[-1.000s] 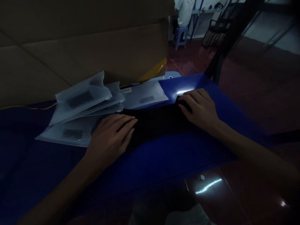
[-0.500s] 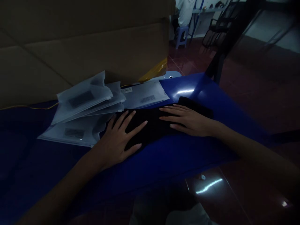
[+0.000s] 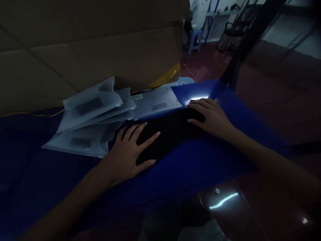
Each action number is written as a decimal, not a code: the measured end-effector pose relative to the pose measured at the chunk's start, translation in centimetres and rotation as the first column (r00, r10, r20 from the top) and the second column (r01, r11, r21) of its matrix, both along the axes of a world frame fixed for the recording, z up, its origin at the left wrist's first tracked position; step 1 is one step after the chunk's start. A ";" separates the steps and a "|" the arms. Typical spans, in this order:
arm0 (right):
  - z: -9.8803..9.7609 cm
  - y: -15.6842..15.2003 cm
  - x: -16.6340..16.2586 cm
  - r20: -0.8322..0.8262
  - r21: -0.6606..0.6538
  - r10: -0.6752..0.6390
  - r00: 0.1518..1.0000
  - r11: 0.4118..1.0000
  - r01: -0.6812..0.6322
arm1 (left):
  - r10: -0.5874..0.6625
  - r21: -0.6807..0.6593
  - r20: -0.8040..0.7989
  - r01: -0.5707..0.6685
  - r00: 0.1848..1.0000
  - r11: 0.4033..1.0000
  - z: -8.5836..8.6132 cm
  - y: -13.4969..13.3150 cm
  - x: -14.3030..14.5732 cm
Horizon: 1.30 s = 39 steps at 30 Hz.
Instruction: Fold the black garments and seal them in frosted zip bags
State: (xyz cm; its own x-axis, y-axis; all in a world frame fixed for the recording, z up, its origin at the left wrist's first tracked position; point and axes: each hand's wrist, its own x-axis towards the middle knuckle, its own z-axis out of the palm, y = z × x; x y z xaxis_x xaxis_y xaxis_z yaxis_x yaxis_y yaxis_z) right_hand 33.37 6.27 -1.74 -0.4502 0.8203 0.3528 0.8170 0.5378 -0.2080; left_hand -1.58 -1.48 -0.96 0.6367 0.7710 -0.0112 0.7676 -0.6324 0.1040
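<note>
"Which thing was touched?"
"One cloth (image 3: 173, 130), part-covered: on one side the left hand (image 3: 125, 149) was spread flat, nothing grasped; on the other the right hand (image 3: 213, 115) was half-curled, its grip indiscernible."
"And around?"
"Beyond, at least four pouches (image 3: 94, 105) were backed by one box (image 3: 105, 57)."

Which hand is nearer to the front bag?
Left: the left hand, on black cloth, is beside the front bag; the right hand is farther off, toward the cloth's right end.
</note>
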 end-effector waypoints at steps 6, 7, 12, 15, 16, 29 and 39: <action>-0.2 1.3 1.9 0.044 -0.053 -0.201 0.979 0.978 0.203 | -0.030 -0.078 0.015 0.031 0.999 0.996 -0.1 0.4 -0.1; -0.3 1.5 2.2 0.061 -0.063 -0.228 0.972 0.971 0.232 | -0.029 -0.076 0.022 0.030 0.999 0.997 -0.1 0.4 -0.2; 0.0 1.8 2.6 0.035 -0.159 -0.264 0.964 0.951 0.266 | -0.022 -0.065 0.043 0.025 0.999 0.998 -0.2 0.3 -0.2; 1.2 1.5 2.3 -0.141 -0.265 -0.239 0.961 0.944 0.196 | -0.017 -0.072 0.024 0.018 1.000 0.997 -0.2 0.3 -0.2; 1.8 1.2 2.2 -0.229 -0.308 -0.221 0.948 0.940 0.145 | -0.020 -0.072 0.018 0.022 1.000 0.997 -0.1 0.3 -0.2; 3.6 -1.9 -0.6 -0.779 -0.616 -0.319 0.540 0.548 -0.565 | -0.155 -0.122 0.099 0.167 0.983 0.978 0.3 -1.0 2.4; 1.9 -3.8 -3.7 -0.845 -0.409 0.206 0.493 0.347 -0.844 | 0.065 -0.214 0.575 0.073 0.816 0.974 0.2 -0.8 2.0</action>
State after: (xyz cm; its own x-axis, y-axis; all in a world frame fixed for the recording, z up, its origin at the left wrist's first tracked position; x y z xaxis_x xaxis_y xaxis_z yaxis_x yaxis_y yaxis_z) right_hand 29.64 2.47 0.12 -0.8409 0.5148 0.1669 -0.0944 0.1641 -0.9819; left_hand 0.45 -2.29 -0.74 0.5823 0.7900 0.1921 0.5200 -0.5436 0.6589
